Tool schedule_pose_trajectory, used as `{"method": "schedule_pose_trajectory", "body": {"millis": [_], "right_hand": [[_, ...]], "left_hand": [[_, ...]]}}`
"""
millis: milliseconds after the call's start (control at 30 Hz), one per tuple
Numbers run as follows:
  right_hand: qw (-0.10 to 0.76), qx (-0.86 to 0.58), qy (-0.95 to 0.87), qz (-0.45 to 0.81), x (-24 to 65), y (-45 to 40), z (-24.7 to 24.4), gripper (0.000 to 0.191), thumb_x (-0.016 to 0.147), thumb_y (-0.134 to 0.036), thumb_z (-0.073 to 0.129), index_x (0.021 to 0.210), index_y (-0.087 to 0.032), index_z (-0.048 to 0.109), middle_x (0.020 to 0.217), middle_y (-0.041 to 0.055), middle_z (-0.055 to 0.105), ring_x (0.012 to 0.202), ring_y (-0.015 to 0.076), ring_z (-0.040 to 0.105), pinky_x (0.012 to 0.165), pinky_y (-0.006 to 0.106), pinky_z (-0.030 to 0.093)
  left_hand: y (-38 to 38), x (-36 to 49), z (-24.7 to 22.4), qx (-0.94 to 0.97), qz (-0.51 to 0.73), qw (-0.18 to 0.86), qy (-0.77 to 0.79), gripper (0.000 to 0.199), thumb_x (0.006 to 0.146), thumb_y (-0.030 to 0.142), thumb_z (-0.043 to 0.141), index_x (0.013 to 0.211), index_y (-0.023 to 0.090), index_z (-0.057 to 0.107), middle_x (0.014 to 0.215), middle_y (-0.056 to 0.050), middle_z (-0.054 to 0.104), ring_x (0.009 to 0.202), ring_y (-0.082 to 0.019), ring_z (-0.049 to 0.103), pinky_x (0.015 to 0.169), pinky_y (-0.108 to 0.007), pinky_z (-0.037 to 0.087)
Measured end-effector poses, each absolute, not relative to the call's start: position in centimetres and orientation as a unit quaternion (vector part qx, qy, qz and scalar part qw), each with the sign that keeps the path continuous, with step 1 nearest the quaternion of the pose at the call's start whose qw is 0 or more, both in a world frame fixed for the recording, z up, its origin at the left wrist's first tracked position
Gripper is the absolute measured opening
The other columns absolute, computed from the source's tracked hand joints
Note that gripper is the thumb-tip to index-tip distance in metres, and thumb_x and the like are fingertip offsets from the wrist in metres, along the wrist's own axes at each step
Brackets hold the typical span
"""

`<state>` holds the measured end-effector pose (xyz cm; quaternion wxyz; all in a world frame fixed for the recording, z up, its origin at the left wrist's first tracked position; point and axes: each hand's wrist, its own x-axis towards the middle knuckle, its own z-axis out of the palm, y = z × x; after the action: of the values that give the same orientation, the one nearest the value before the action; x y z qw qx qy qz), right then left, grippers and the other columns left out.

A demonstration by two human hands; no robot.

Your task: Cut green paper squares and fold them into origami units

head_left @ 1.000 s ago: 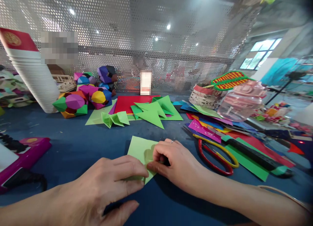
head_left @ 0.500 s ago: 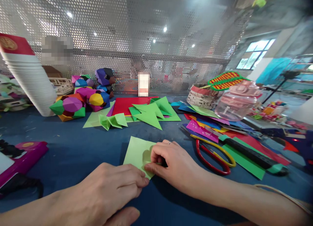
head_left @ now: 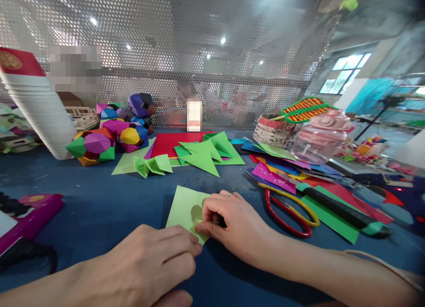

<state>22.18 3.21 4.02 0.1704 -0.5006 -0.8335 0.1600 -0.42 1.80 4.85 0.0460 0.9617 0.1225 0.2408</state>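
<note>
A light green sheet of paper [head_left: 181, 205] lies on the blue tabletop before me, its near corner between my two hands. My right hand [head_left: 232, 220] pinches the sheet near its lower right edge, thumb against curled fingers. Pressed together, the fingers of my left hand [head_left: 159, 258] bear down on the near edge of the paper, which they partly cover. The thumb of that hand sits lower, toward me. Just beyond the sheet stands a folded light green paper piece [head_left: 152, 166]. Behind it are several cut green paper pieces [head_left: 206, 154].
Red-and-yellow-handled scissors [head_left: 290, 214] and a black-and-teal cutter [head_left: 341, 209] lie right, by stacked coloured paper [head_left: 274, 177]. A pink bottle [head_left: 310, 141] and woven basket [head_left: 274, 132] stand behind. At left are paper cups [head_left: 46, 112], folded paper balls [head_left: 96, 145] and a purple device [head_left: 33, 216].
My left hand has shifted slightly, its knuckles a little more bent over the paper's near edge. The right hand keeps its pinch in nearly the same place.
</note>
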Motion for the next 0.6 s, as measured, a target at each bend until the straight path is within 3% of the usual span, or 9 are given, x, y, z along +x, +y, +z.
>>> {"method": "schedule_pose_trajectory", "body": {"millis": [300,600], "right_hand": [[0.163,-0.502,-0.836,0.15,22.02,3.1,4.35,0.028,0.091,-0.037,0.07,0.074,-0.02,0.057,0.075,-0.0048,0.063,0.078,0.0165,0.05,0.071,0.032,0.026],[0.165,-0.503,-0.834,0.154,22.13,3.24,4.28,0.033,0.093,-0.046,0.066,0.076,-0.02,0.058,0.078,-0.0027,0.064,0.08,0.018,0.052,0.071,0.032,0.029]], "left_hand": [[1.67,-0.28,5.08,0.962,0.244,0.035,0.115,0.022,0.101,0.027,0.043,0.117,0.021,0.058,0.112,-0.003,0.073,0.096,-0.02,0.07,0.066,-0.027,0.056],[1.58,-0.28,4.65,0.962,0.242,0.028,0.123,0.023,0.101,0.027,0.041,0.12,0.021,0.054,0.11,-0.004,0.073,0.083,-0.018,0.072,0.064,-0.026,0.056]]}}
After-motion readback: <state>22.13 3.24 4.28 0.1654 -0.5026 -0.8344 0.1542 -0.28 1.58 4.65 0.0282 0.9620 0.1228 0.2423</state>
